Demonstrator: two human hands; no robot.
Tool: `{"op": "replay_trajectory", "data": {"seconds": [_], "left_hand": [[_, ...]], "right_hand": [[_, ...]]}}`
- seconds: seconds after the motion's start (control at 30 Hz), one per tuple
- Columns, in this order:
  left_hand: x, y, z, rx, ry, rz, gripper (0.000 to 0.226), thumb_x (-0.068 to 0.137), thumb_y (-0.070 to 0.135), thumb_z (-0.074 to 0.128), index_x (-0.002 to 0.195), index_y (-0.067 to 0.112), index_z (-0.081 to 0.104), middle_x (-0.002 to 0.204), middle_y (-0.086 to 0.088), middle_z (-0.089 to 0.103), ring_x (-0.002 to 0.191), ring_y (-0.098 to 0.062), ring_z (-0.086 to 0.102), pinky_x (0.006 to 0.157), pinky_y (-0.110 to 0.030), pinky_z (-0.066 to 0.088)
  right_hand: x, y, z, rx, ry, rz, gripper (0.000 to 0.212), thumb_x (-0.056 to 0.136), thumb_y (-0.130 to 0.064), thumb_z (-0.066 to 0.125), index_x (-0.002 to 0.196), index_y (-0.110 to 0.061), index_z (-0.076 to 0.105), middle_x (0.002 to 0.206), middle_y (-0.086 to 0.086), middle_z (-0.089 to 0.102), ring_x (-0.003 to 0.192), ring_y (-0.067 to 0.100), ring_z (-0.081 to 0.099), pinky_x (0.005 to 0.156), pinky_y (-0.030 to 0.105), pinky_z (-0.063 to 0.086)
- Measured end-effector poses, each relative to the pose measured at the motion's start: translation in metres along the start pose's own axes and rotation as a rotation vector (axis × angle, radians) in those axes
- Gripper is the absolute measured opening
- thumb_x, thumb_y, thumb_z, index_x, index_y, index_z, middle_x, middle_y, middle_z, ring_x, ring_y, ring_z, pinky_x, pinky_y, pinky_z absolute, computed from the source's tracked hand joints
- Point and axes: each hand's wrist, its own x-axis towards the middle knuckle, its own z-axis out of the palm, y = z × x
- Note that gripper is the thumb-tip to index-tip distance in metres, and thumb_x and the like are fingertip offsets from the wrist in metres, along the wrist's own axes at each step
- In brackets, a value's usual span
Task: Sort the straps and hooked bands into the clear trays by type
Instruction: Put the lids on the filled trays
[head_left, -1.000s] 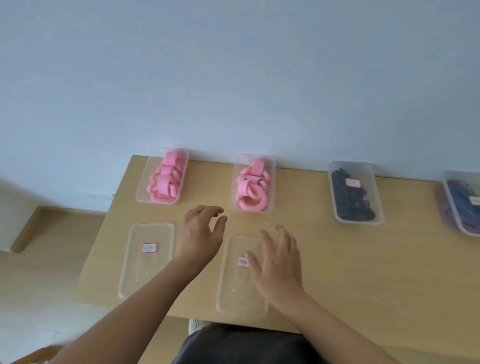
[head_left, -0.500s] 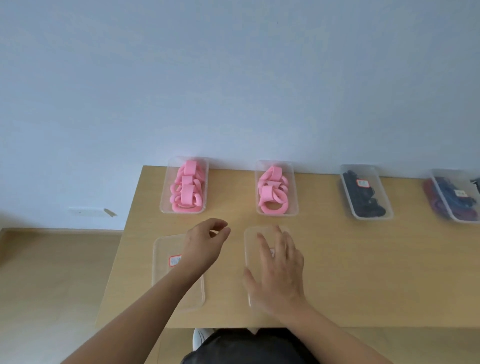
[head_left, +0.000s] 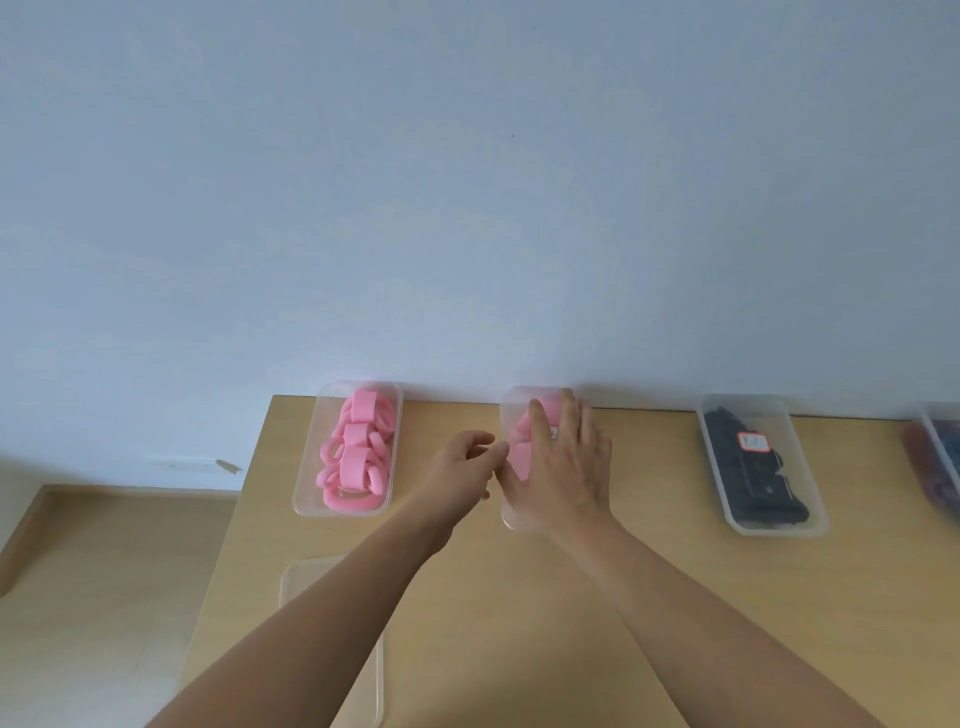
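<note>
We look down on a long bench (head_left: 519, 623) set against the wall, with clear trays lined up along its back edge. The left tray (head_left: 309, 493) is heaped with pink bands (head_left: 358, 452), then comes a middle tray (head_left: 508, 410), then a tray (head_left: 810, 499) of black straps (head_left: 753, 478). One more tray (head_left: 940, 447) is cut off at the right. A bare tray (head_left: 301, 577) lies at the front left, partly under the left forearm. The coming move, as we judge it, turns on the middle tray. Its long axis runs away from us toward the wall. The right hand (head_left: 563, 467) lies directly over it, fingers straight and spread along that axis, hiding most of the pink bands inside. The left hand (head_left: 462, 467) sits just beside the tray's left rim, fingers curled toward the thumb. We cannot tell whether that grip pinches anything. The right hand is therefore the nearer. A small red-edged label (head_left: 554, 432) shows between its fingers.
</note>
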Motion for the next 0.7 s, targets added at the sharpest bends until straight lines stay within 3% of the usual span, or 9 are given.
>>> {"op": "replay_trajectory", "data": {"seconds": [0.2,0.4,0.5,0.63,0.7], "left_hand": [[0.032,0.009,0.021,-0.024,0.131,-0.048,0.022,0.091,0.037,0.070,0.095,0.015,0.069,0.090,-0.003,0.070,0.078,-0.019,0.062,0.066,-0.035,0.051],[0.044,0.013,0.023,0.028,0.196,-0.066,0.014,0.089,0.025,0.075,0.084,0.014,0.068,0.083,-0.005,0.073,0.070,-0.020,0.063,0.058,-0.032,0.050],[0.048,0.019,0.021,0.039,0.142,-0.110,0.016,0.091,0.018,0.074,0.080,0.013,0.064,0.074,-0.007,0.067,0.060,-0.022,0.056,0.052,-0.028,0.042],[0.040,0.021,0.014,-0.033,0.028,-0.178,0.014,0.093,0.016,0.074,0.086,0.012,0.063,0.075,-0.008,0.066,0.058,-0.019,0.058,0.052,-0.028,0.050],[0.031,0.016,0.010,-0.046,-0.036,-0.231,0.015,0.093,0.015,0.074,0.085,0.012,0.062,0.075,-0.008,0.067,0.056,-0.018,0.060,0.057,-0.030,0.056]], "right_hand": [[0.010,0.010,0.018,0.057,0.034,-0.001,0.087,0.082,-0.074,0.042,0.149,-0.019,0.039,0.161,0.021,0.023,0.150,0.040,0.016,0.114,0.053,0.025],[0.009,0.010,0.029,0.035,0.009,-0.018,0.089,0.090,-0.072,0.027,0.158,-0.015,0.016,0.164,0.024,-0.007,0.151,0.039,-0.014,0.122,0.055,-0.002],[0.009,0.010,0.029,0.021,-0.019,-0.024,0.088,0.091,-0.069,0.026,0.159,-0.015,0.012,0.164,0.024,-0.011,0.150,0.039,-0.019,0.122,0.055,-0.006],[0.002,0.012,0.026,0.036,-0.080,-0.033,0.086,0.093,-0.070,0.018,0.160,-0.018,0.002,0.163,0.020,-0.021,0.149,0.036,-0.026,0.122,0.053,-0.010],[-0.014,0.014,0.028,0.052,-0.073,-0.053,0.086,0.093,-0.072,0.017,0.160,-0.019,0.006,0.164,0.021,-0.017,0.150,0.037,-0.021,0.122,0.052,-0.008]]}}
